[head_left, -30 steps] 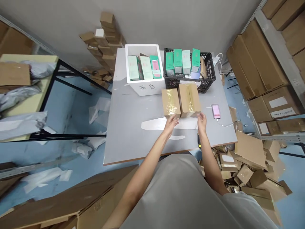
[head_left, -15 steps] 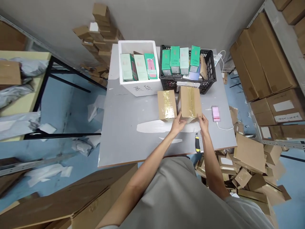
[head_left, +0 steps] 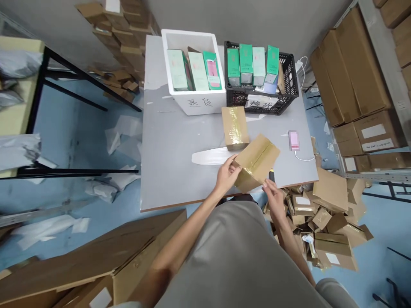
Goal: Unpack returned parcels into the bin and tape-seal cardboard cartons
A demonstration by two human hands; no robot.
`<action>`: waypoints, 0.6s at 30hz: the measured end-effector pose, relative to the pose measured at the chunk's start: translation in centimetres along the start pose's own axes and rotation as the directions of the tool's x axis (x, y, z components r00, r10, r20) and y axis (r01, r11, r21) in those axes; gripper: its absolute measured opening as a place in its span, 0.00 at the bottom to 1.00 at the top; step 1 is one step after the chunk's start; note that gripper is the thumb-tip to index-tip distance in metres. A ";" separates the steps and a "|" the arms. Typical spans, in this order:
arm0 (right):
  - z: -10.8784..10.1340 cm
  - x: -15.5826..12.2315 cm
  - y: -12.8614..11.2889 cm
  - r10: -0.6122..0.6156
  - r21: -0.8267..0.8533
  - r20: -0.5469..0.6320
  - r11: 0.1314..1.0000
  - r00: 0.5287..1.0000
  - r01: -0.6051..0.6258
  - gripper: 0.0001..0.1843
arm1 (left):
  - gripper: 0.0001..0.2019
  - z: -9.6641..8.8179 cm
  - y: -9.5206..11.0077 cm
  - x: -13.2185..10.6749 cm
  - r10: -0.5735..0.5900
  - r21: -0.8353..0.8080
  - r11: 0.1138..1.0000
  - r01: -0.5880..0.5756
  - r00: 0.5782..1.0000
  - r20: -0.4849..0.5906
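My left hand (head_left: 227,173) grips the near-left end of a taped brown cardboard box (head_left: 256,161), which is lifted and turned at an angle over the front of the grey table (head_left: 175,145). Under the box's near corner my right hand (head_left: 272,196) touches it with fingers curled. A second taped cardboard box (head_left: 235,127) lies flat on the table just behind.
A white foam bin (head_left: 192,68) and a black crate (head_left: 261,85) of green cartons stand at the table's back. A pink phone (head_left: 293,140) on a cable lies at the right. Cardboard piles cover the floor at right and front left; shelves of boxes stand right.
The right-hand box has been picked up off the table, pulled toward me and rotated. Both hands moved nearer with it. The camera view shifted slightly.
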State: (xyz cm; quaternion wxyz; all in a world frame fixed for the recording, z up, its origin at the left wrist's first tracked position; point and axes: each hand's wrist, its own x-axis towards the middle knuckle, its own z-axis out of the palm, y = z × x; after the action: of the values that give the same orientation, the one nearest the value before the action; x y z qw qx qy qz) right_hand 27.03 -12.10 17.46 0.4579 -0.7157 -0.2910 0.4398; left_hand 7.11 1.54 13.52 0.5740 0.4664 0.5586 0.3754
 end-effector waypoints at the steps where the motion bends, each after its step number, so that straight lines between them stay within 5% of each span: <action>1: 1.0 -1.2 0.2 0.027 -0.003 0.038 1.000 0.999 -0.027 0.35 | 0.29 -1.5 -0.7 -0.3 -0.023 -0.019 1.000 0.022 0.999 -0.022; 5: 5.6 -4.8 2.3 0.081 -0.037 0.280 0.997 0.957 -0.073 0.36 | 0.22 -7.7 -3.5 -1.3 -0.106 -0.097 0.991 0.097 0.989 -0.100; 11: 13.1 -6.8 8.7 0.186 -0.133 0.620 0.982 0.763 -0.132 0.50 | 0.18 -14.6 -7.6 -2.3 -0.138 -0.132 0.984 0.115 0.975 -0.176; 14: 13.2 -4.9 10.7 0.159 -0.215 0.593 0.976 0.789 -0.035 0.39 | 0.22 -16.9 -10.1 -2.8 -0.130 -0.152 0.983 0.103 0.974 -0.184; 18: 7.8 0.7 11.2 0.124 -0.352 0.377 0.936 0.918 0.018 0.29 | 0.30 -19.0 -14.0 -4.1 -0.180 -0.214 0.968 0.131 0.958 -0.225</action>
State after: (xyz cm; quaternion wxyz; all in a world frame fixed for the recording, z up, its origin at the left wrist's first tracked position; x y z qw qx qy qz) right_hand 20.47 -12.99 5.49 0.2438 -0.6901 -0.4305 0.5283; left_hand -13.41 -4.09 2.44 0.5726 0.3125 0.6197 0.4364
